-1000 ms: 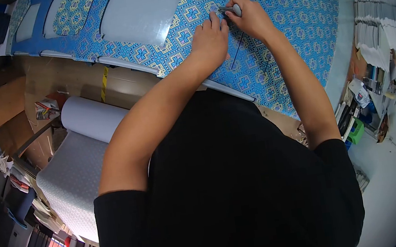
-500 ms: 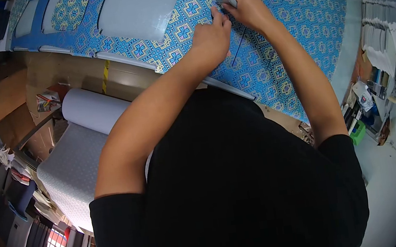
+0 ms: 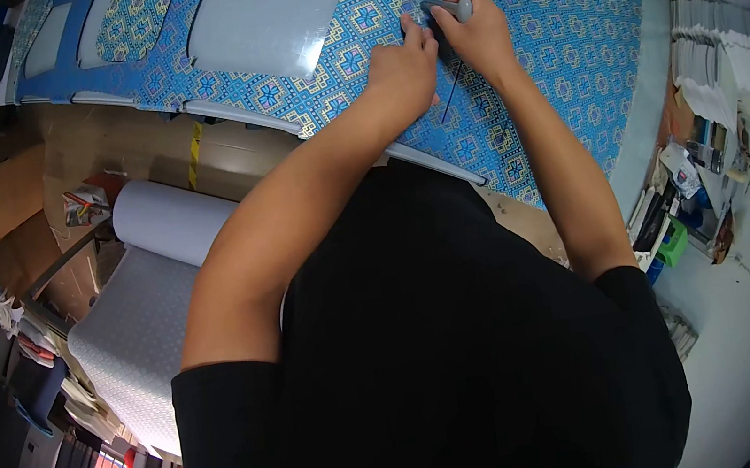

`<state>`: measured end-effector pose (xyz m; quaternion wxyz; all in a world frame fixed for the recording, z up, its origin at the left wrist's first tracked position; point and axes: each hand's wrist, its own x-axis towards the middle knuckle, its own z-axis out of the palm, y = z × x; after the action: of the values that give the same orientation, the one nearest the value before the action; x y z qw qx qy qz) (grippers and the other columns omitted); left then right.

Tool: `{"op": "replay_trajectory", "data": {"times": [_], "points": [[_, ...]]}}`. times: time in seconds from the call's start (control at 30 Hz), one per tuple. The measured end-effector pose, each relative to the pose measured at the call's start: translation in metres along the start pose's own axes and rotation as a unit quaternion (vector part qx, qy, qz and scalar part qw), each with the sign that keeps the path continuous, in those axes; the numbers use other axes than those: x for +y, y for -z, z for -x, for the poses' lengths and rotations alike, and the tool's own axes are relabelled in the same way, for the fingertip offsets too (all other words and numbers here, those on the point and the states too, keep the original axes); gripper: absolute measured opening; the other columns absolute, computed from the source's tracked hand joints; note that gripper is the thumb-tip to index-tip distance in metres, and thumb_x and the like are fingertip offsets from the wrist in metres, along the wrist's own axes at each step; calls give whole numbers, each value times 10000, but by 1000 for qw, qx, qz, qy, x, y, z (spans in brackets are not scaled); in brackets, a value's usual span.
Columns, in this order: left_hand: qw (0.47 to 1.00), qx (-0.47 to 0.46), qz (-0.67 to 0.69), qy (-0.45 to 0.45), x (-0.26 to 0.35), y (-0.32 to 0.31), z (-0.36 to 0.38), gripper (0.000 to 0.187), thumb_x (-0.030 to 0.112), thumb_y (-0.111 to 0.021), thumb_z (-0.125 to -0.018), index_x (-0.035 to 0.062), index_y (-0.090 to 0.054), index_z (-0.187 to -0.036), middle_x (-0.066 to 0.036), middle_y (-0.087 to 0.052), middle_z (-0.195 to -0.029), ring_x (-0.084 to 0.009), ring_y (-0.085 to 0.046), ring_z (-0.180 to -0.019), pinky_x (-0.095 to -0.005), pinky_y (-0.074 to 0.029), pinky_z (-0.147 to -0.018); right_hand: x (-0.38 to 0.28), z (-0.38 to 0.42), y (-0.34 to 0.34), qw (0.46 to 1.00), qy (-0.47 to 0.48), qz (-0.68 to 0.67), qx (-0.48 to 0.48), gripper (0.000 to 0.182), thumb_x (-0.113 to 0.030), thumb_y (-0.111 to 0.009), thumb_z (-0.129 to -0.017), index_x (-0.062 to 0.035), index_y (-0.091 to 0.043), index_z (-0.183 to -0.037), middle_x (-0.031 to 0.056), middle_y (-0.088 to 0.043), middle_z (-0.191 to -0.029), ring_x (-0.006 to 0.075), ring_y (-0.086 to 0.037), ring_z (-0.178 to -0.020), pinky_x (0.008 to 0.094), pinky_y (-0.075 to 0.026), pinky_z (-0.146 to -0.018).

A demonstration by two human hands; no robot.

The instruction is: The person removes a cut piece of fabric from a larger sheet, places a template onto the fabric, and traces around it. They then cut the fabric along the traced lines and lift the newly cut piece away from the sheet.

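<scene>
A blue and yellow patterned fabric covers the table under both hands. My right hand is closed around a grey-handled cutter, whose dark front end points left; its working edge is hidden. Close beside it, my left hand rests on the fabric with index finger and thumb drawn near each other, seemingly pinching the cloth; the exact grip is partly hidden. A dark straight slit runs through the fabric between my wrists. Left of my left hand lies a smooth grey panel with rounded corners.
Further left on the fabric are more grey and patterned pieces. A roll of pale material stands below the table's near edge. White stacks line the right side, with a green container lower down among clutter.
My right hand and the cutter have shifted slightly right and down, and the cutter's handle has turned. My left hand stays almost in place. The view has shifted a little.
</scene>
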<state>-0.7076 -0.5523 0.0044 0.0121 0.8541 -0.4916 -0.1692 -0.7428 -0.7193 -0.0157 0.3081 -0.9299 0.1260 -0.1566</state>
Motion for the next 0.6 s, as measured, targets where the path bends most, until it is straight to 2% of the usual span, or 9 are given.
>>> {"op": "replay_trajectory", "data": {"times": [0.07, 0.17, 0.6], "points": [[1000, 9, 4, -7, -1, -1, 3, 1071, 500, -853, -767, 12, -330, -1565, -340, -313, -1580, -378, -745, -896, -410, -591, -764, -13, 11, -2, 992, -116, -35, 39, 323, -290, -756, -873, -37, -654, -1045, 193, -741, -888, 361, -736, -791, 425, -567, -663], [1000, 18, 14, -19, -8, -3, 4, 1077, 522, -841, -774, 8, -326, -1567, -341, -303, -1586, -368, -747, -897, -409, -588, -764, -30, 16, -4, 985, -162, -28, 51, 334, -292, -763, -862, -18, -651, -1016, 200, -735, -863, 349, -737, -766, 424, -565, -646], [998, -38, -15, -56, -13, 2, 1, 973, 583, -736, -863, -57, -408, -1518, -338, -264, -1614, -324, -749, -941, -412, -564, -751, -58, 9, -17, 976, -200, 68, 62, 314, -235, -761, -855, -2, -664, -1041, 239, -737, -893, 412, -735, -806, 459, -580, -673]]}}
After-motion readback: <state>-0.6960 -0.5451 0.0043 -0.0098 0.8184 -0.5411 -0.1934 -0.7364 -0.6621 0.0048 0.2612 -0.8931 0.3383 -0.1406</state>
